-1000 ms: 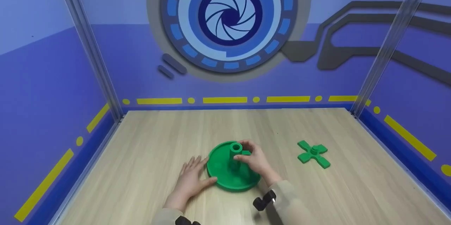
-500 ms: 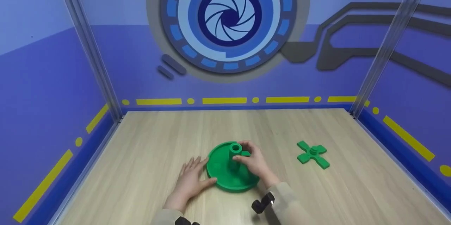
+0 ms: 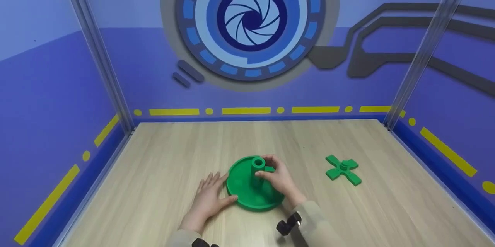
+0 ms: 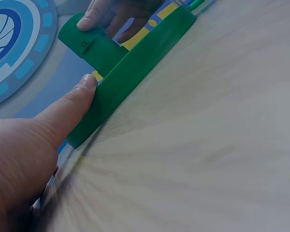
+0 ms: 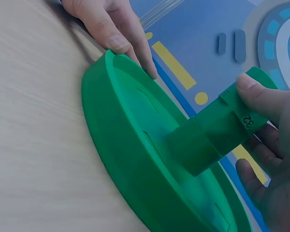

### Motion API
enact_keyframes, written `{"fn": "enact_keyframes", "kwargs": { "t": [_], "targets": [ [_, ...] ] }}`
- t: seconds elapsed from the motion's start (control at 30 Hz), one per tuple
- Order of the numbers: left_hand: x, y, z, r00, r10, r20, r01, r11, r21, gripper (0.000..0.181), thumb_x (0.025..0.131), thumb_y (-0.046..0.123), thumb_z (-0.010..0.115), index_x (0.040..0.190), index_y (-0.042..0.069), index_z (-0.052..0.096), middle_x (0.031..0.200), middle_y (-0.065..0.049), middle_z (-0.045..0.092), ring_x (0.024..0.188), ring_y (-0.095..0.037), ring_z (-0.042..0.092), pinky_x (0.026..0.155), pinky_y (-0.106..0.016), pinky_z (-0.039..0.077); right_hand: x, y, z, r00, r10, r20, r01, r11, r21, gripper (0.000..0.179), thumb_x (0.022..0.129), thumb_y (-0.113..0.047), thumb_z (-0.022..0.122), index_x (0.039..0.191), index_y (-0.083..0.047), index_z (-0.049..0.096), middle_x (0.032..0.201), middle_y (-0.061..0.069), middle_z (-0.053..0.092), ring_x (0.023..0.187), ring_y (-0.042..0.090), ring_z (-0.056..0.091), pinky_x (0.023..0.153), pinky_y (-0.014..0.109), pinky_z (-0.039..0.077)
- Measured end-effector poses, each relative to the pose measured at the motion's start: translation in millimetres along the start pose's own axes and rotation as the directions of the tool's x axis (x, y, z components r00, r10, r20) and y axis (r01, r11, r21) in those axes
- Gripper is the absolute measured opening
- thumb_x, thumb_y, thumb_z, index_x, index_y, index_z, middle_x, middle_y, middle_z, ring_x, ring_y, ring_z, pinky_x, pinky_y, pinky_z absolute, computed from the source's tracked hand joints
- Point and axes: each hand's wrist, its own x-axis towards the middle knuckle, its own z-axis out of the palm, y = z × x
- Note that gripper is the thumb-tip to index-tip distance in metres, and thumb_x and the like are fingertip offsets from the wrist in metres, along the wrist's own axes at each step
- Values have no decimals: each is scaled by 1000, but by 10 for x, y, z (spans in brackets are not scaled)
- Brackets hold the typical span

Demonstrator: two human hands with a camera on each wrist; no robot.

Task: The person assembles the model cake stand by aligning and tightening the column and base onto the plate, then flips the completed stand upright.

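Note:
A round, shallow green tray [image 3: 239, 183] with a raised rim lies on the table. From its middle rises an upright, hollow green tube [image 5: 200, 140], with raised numbers on its side near the top. My right hand [image 3: 279, 177] grips the tube's upper end, thumb on the near side and fingers around the far side. On the tray's left side, my left hand [image 3: 209, 199] rests with fairly straight fingers, its thumb and fingertips against the rim. Off to the right lies a green four-armed cross piece [image 3: 343, 167] with a short round peg at its centre, touched by neither hand.
The wood-grain table [image 3: 174, 142] is enclosed by blue printed walls [image 3: 154, 65] at the back and both sides. Metal corner posts [image 3: 101, 59] stand at the back corners. A black wrist mount [image 3: 289, 224] sits at the right sleeve.
Both hands keep their places on the tray and tube. The whole scene shifts very slightly, and the cross piece lies as before.

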Motion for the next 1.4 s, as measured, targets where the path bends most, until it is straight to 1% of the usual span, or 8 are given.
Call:
{"fn": "enact_keyframes", "kwargs": {
  "t": [0.2, 0.43, 0.63, 0.73, 0.87, 0.97, 1.17, 1.4],
  "targets": [
    [5, -14, 8, 1000, 3, 1, -3, 1000, -3, 89, 86, 64, 73, 156, 16, 45, 165, -23, 35, 158, -46, 20, 131, -65, 8, -9, 0, -79, 1000, -14, 22, 14, 1000, -1, 52, 85, -11, 84, 131, -1, 63, 127, 17, 69, 122, 32, 64, 112, 55, 48],
    [4, -19, 2, 1000, 11, -11, -11, 1000, -3, 90, 85, 64, 74, 156, 15, 45, 165, -23, 36, 157, -46, 21, 131, -64, 8, -17, 43, -268, 998, -56, 21, 55, 998, 37, 47, 90, -9, 79, 133, 1, 61, 129, 20, 70, 124, 38, 63, 116, 59, 44],
    [-6, -11, -7, 1000, 14, -14, -14, 1000, -12, 90, 85, 62, 75, 157, 15, 45, 165, -23, 36, 157, -47, 21, 131, -65, 8, -65, 56, -449, 1000, 5, 1, -5, 997, 75, 42, 93, -4, 75, 133, -2, 61, 132, 18, 68, 128, 41, 60, 115, 59, 46],
    [-5, -9, -2, 1000, 9, -13, -9, 1000, -10, 90, 86, 62, 74, 157, 16, 45, 165, -22, 36, 157, -46, 21, 131, -64, 8, -101, 49, -564, 1000, 20, -14, -19, 998, 56, 41, 94, -6, 73, 133, -5, 62, 134, 15, 67, 128, 36, 61, 112, 52, 51],
    [-2, -11, 9, 1000, 2, -11, -2, 1000, -11, 90, 86, 62, 74, 157, 16, 44, 165, -22, 35, 158, -45, 20, 131, -64, 8, -135, 46, -751, 999, 10, -44, -9, 1000, 16, 41, 95, -5, 73, 134, -3, 61, 134, 15, 67, 126, 32, 63, 103, 30, 57],
    [-3, -10, 14, 1000, 1, -13, -2, 1000, -13, 89, 86, 62, 74, 157, 16, 45, 165, -22, 35, 158, -45, 21, 131, -64, 8, -162, 44, -908, 998, 19, -67, -19, 1000, -4, 42, 95, -3, 72, 135, -1, 60, 134, 15, 67, 126, 33, 63, 96, 17, 55],
    [1, -18, 19, 1000, 4, -13, -4, 1000, -11, 89, 86, 62, 74, 157, 16, 45, 165, -21, 36, 158, -45, 21, 131, -64, 8, -262, 62, -1216, 993, 45, -112, -49, 998, -29, 43, 96, -5, 71, 137, -3, 60, 137, 15, 66, 127, 28, 62, 94, 12, 54],
    [11, -30, 18, 1000, 6, -14, -6, 1000, -10, 90, 86, 62, 74, 157, 16, 45, 166, -21, 35, 158, -45, 20, 131, -64, 8, -380, 178, -1575, 984, 35, -175, -50, 995, -83, 46, 97, -10, 71, 140, 0, 56, 140, 19, 63, 122, 9, 63, 93, 7, 51]
  ]
}}
